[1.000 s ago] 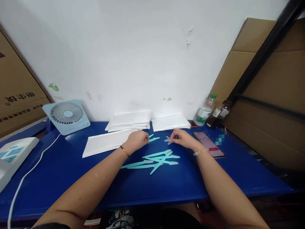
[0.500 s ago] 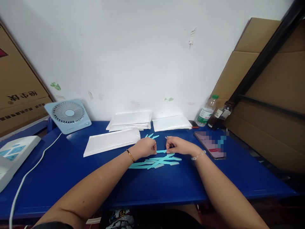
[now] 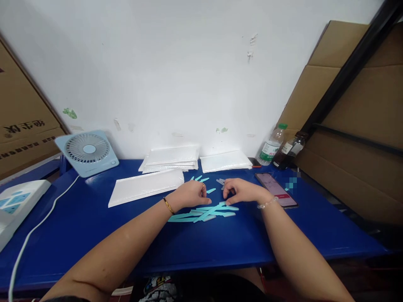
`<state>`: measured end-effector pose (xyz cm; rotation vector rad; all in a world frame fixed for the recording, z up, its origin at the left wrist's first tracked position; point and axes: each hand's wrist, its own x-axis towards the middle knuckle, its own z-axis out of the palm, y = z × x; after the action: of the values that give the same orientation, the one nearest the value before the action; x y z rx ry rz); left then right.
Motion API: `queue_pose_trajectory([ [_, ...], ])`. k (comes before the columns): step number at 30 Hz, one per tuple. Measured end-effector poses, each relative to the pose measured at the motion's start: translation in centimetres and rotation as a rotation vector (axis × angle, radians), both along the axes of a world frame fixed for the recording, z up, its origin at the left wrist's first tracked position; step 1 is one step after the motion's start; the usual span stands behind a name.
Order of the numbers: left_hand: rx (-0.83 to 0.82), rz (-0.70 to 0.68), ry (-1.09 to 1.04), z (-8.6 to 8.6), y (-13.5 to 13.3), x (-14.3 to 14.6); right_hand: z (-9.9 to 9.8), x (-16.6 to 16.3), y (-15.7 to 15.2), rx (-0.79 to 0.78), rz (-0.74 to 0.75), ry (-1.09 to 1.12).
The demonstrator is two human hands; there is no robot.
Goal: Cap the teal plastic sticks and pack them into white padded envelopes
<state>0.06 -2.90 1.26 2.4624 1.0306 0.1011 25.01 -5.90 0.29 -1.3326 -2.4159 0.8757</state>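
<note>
Several teal eyebrow razors [image 3: 209,213] lie in a crossed pile on the blue table, some with pale, clear-looking ends. My left hand [image 3: 192,195] hovers just behind the pile, its thumb parted from its curled fingers. Beside those fingertips a teal razor [image 3: 210,191] points to the right, partly hidden by the hand. More teal razor ends [image 3: 200,179] show beyond it. My right hand [image 3: 241,191] is at the pile's right side, thumb and fingers apart, the thumb tip close to a razor's end. Small clear pieces [image 3: 220,182] lie behind its fingers.
White padded packets [image 3: 146,187] lie at the left and in stacks by the wall. A blue fan [image 3: 90,153] stands at the left, its white cable crossing the table. On the right are a phone [image 3: 275,188], a water bottle [image 3: 271,147] and a dark bottle [image 3: 288,153].
Half a second ago both hands pinched one teal razor between them. Now the fingers have parted, and a razor lies beside my left fingertips. My right hand has moved slightly right.
</note>
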Motion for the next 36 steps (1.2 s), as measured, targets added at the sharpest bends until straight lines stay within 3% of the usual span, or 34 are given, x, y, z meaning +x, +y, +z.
queue_pose_trajectory([
  [5,-0.034,-0.060,0.060,-0.1,-1.2,1.0,-0.6,-1.5,0.0,-0.060,0.012,-0.011],
  [14,0.047,-0.006,-0.011,-0.3,1.0,0.1,-0.3,-0.6,0.3,0.119,-0.098,0.057],
  [20,0.056,-0.036,-0.030,-0.3,1.2,0.2,-0.5,-1.4,0.4,0.060,-0.039,0.074],
  [28,0.182,0.099,0.017,-0.3,2.3,-0.9,0.3,0.9,0.3,0.030,-0.296,0.045],
  [33,0.071,0.014,-0.067,-0.1,1.0,-0.2,0.5,0.2,-0.6,-0.207,-0.073,-0.053],
  [36,-0.028,-0.063,-0.019,-0.4,0.0,0.6,0.0,-0.7,-0.6,-0.188,-0.020,-0.112],
])
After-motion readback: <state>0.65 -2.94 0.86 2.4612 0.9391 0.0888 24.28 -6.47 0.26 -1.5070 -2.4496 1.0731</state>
